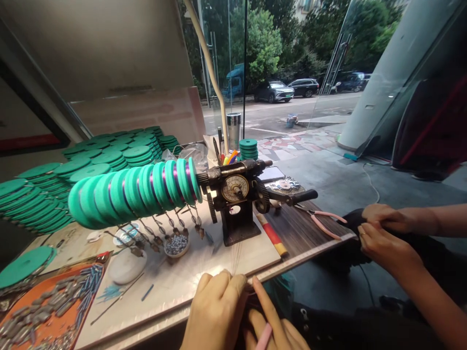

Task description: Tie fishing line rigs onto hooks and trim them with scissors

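1. Your left hand is bent at the edge of the pale, smooth board, fingers together; fine strands cross the board to it — what its hidden fingertips clamp, I cannot tell.
2. Your right hand curls around a smooth pink handle, index finger straight.
3. Ahead stands a dark metal winder (toothed gears, round dial), bearing ridged green foam discs.
4. Near it, a round dish holds grey pellets.
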Action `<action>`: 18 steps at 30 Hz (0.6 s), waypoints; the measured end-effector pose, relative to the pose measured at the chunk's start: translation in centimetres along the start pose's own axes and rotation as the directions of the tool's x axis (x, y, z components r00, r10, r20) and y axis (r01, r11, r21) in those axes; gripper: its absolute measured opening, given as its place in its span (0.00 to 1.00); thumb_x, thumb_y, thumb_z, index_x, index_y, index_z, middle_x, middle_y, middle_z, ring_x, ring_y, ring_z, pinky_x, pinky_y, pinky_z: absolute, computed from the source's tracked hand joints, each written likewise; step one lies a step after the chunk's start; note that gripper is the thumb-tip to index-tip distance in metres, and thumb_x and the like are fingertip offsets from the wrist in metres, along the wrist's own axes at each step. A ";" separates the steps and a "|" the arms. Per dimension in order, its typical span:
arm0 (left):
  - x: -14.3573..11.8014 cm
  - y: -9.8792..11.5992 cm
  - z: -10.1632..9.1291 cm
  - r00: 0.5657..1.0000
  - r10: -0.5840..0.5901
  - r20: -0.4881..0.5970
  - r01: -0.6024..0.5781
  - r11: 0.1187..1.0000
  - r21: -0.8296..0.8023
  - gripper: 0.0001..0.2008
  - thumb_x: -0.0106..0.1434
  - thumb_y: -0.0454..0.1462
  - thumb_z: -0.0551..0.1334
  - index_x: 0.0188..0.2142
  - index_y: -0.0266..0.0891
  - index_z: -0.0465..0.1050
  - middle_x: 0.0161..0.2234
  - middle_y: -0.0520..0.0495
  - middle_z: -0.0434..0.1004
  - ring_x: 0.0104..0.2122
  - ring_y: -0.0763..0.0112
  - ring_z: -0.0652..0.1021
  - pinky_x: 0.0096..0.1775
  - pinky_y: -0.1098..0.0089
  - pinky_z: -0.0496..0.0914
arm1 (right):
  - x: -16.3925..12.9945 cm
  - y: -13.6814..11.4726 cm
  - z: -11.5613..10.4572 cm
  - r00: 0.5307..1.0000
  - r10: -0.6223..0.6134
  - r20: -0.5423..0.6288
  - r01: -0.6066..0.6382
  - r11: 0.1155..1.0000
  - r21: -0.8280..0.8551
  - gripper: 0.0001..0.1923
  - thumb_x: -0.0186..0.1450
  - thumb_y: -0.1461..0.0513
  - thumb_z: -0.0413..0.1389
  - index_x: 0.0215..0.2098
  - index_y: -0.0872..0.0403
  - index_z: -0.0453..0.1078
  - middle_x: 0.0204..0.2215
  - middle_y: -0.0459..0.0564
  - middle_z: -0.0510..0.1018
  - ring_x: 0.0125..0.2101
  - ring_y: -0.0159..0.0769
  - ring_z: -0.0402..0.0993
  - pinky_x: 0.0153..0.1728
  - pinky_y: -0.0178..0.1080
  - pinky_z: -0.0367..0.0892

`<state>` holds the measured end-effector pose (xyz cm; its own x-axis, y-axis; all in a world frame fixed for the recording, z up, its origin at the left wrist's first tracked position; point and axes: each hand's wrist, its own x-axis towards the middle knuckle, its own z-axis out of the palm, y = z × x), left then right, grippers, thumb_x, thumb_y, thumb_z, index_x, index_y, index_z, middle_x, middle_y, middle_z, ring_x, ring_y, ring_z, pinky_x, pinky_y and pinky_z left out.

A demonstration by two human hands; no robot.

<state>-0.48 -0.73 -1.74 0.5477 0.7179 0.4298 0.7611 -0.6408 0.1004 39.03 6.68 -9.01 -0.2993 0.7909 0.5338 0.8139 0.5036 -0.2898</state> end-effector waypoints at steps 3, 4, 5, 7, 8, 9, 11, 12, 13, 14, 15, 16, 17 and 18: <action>-0.4 -0.2 0.3 0.995 -0.077 -0.056 0.073 0.995 -0.071 0.04 0.61 0.33 0.56 0.34 0.39 0.69 0.22 0.50 0.65 0.22 0.69 0.63 0.26 0.71 0.57 | 0.0 0.1 0.1 1.000 -0.013 -0.008 0.013 1.000 -0.016 0.21 0.63 0.53 0.39 0.16 0.45 0.62 0.15 0.50 0.63 0.21 0.42 0.65 0.29 0.46 0.61; -0.4 -0.2 0.4 0.993 -0.091 -0.076 0.084 0.993 -0.085 0.06 0.62 0.32 0.54 0.32 0.39 0.69 0.21 0.50 0.64 0.22 0.69 0.63 0.26 0.72 0.57 | -0.1 0.0 0.1 1.000 -0.015 -0.013 0.015 1.000 -0.025 0.21 0.63 0.53 0.39 0.17 0.45 0.63 0.15 0.50 0.64 0.22 0.43 0.66 0.30 0.47 0.62; -0.3 -0.2 0.4 0.991 -0.093 -0.099 0.084 0.992 -0.089 0.09 0.63 0.32 0.52 0.30 0.39 0.69 0.20 0.50 0.63 0.21 0.69 0.62 0.25 0.72 0.56 | -0.1 0.0 0.1 1.000 -0.015 -0.020 0.014 0.999 -0.035 0.21 0.63 0.53 0.39 0.17 0.45 0.64 0.16 0.50 0.65 0.23 0.43 0.67 0.31 0.48 0.62; -0.1 -0.1 0.4 0.989 -0.074 -0.130 0.066 0.995 -0.068 0.12 0.64 0.31 0.50 0.26 0.39 0.68 0.19 0.50 0.62 0.20 0.69 0.61 0.24 0.72 0.54 | -0.3 0.0 0.1 0.999 -0.010 -0.042 0.007 0.998 -0.058 0.20 0.64 0.53 0.40 0.20 0.45 0.66 0.18 0.50 0.68 0.26 0.44 0.69 0.34 0.49 0.63; 0.1 -0.1 0.4 0.989 -0.063 -0.135 0.056 0.997 -0.053 0.13 0.63 0.31 0.50 0.24 0.38 0.67 0.18 0.50 0.61 0.20 0.70 0.61 0.24 0.72 0.54 | -0.4 0.0 0.1 0.998 -0.005 -0.055 0.001 0.998 -0.069 0.20 0.64 0.53 0.40 0.21 0.44 0.67 0.19 0.49 0.70 0.28 0.44 0.70 0.36 0.50 0.63; 0.2 0.0 0.2 0.990 -0.057 -0.132 0.052 0.998 -0.038 0.14 0.63 0.31 0.50 0.23 0.38 0.67 0.18 0.51 0.61 0.19 0.70 0.60 0.23 0.73 0.54 | -0.5 0.1 0.1 0.998 0.000 -0.069 -0.006 0.997 -0.078 0.19 0.64 0.53 0.40 0.22 0.44 0.68 0.20 0.49 0.72 0.30 0.45 0.71 0.37 0.51 0.63; 0.5 0.1 -0.1 0.991 -0.051 -0.120 0.049 0.999 -0.021 0.14 0.63 0.30 0.51 0.23 0.38 0.67 0.18 0.51 0.61 0.19 0.70 0.61 0.23 0.73 0.55 | -0.7 0.2 0.2 0.995 0.017 -0.096 -0.026 0.996 -0.088 0.20 0.64 0.54 0.39 0.24 0.44 0.69 0.24 0.48 0.75 0.35 0.47 0.72 0.39 0.52 0.63; 0.6 0.1 -0.3 0.992 -0.051 -0.114 0.049 0.999 -0.018 0.14 0.63 0.30 0.51 0.23 0.38 0.67 0.18 0.51 0.62 0.19 0.70 0.61 0.22 0.74 0.55 | -0.8 0.3 0.2 0.994 0.030 -0.110 -0.040 0.995 -0.091 0.20 0.64 0.55 0.39 0.25 0.44 0.70 0.25 0.48 0.76 0.39 0.48 0.72 0.40 0.53 0.63; 0.6 0.2 -0.4 0.993 -0.053 -0.109 0.051 0.999 -0.016 0.14 0.62 0.30 0.51 0.23 0.38 0.67 0.18 0.50 0.62 0.19 0.70 0.62 0.22 0.74 0.55 | -0.9 0.4 0.2 0.991 0.043 -0.124 -0.055 0.994 -0.092 0.20 0.65 0.56 0.39 0.26 0.44 0.71 0.27 0.48 0.77 0.42 0.50 0.71 0.41 0.54 0.62; 0.6 0.2 -0.5 0.993 -0.053 -0.102 0.052 0.999 -0.013 0.13 0.62 0.30 0.51 0.23 0.38 0.67 0.18 0.50 0.62 0.19 0.70 0.62 0.22 0.74 0.56 | -1.0 0.3 0.1 0.989 0.057 -0.138 -0.070 0.993 -0.091 0.20 0.65 0.57 0.38 0.27 0.45 0.71 0.30 0.48 0.77 0.45 0.51 0.69 0.42 0.56 0.61; 0.6 0.2 -0.6 0.994 -0.052 -0.093 0.051 0.999 -0.009 0.13 0.62 0.29 0.51 0.23 0.37 0.67 0.18 0.50 0.63 0.19 0.70 0.62 0.22 0.73 0.56 | -1.0 0.3 0.1 0.986 0.070 -0.150 -0.084 0.992 -0.090 0.20 0.65 0.58 0.38 0.28 0.45 0.71 0.32 0.49 0.77 0.49 0.53 0.66 0.44 0.58 0.59; 0.6 0.2 -0.6 0.995 -0.048 -0.087 0.047 0.999 -0.004 0.13 0.62 0.29 0.51 0.23 0.37 0.66 0.18 0.50 0.63 0.19 0.69 0.62 0.22 0.73 0.56 | -1.0 0.1 0.1 0.984 0.081 -0.161 -0.096 0.992 -0.088 0.19 0.65 0.58 0.39 0.30 0.46 0.71 0.35 0.50 0.77 0.52 0.55 0.62 0.46 0.59 0.57; 0.6 0.2 -0.6 0.996 -0.041 -0.083 0.041 0.999 0.000 0.12 0.61 0.29 0.51 0.23 0.37 0.66 0.18 0.49 0.63 0.19 0.69 0.62 0.22 0.73 0.56 | -1.0 -0.1 0.0 0.981 0.091 -0.169 -0.106 0.991 -0.086 0.18 0.64 0.59 0.39 0.31 0.46 0.71 0.37 0.50 0.77 0.54 0.55 0.58 0.47 0.60 0.55; 0.6 0.1 -0.6 0.996 -0.036 -0.082 0.037 0.999 0.002 0.12 0.61 0.29 0.52 0.23 0.37 0.66 0.18 0.49 0.63 0.19 0.69 0.62 0.22 0.73 0.57 | -1.0 -0.3 -0.1 0.980 0.100 -0.174 -0.116 0.990 -0.085 0.17 0.64 0.59 0.40 0.31 0.47 0.71 0.39 0.51 0.76 0.56 0.55 0.56 0.48 0.61 0.53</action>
<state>-0.26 -0.58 -1.00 0.4893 0.7161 0.4978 0.7815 -0.6134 0.1141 39.09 5.75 -9.37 -0.1252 0.7649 0.6319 0.8827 0.3766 -0.2810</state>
